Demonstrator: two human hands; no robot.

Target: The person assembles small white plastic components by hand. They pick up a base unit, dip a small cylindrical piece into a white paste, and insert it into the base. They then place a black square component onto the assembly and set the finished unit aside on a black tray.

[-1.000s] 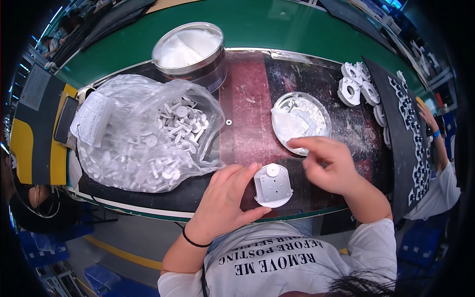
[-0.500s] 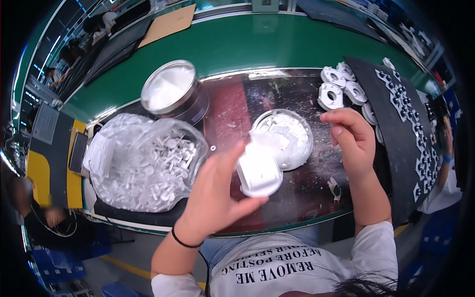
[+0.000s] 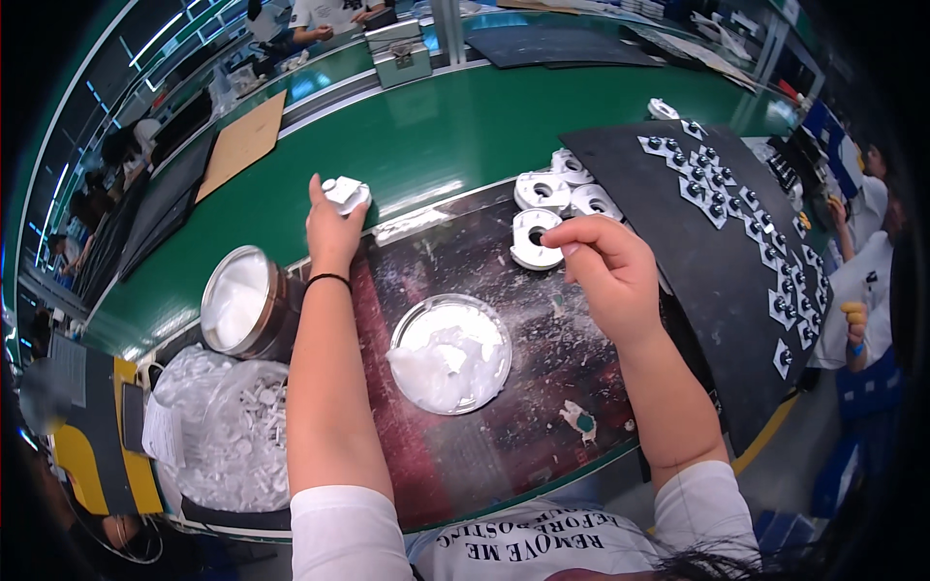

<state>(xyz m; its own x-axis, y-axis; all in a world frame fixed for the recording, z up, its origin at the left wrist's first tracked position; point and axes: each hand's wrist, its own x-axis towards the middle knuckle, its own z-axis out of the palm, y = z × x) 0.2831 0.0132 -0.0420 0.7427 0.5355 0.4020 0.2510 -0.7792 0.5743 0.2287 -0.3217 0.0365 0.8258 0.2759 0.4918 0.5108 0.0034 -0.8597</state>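
Partly hidden white housing [image 3: 345,196] clasped in outstretched left hand [image 3: 334,230]; right hand [image 3: 615,276] curled beside white ring [image 3: 527,252], its hold unclear.

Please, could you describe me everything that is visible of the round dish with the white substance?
The round dish is shallow, with a raised, shiny rim; whether it is metal or clear plastic, I cannot tell. Inside lies a glossy white mass, perhaps paste or film, uneven and heaped toward the lower left, where it reaches over the rim. White smears cover much of the rest. The dish rests flat on the worn, dark tabletop. Neither the left grip nor the right grip touches it.
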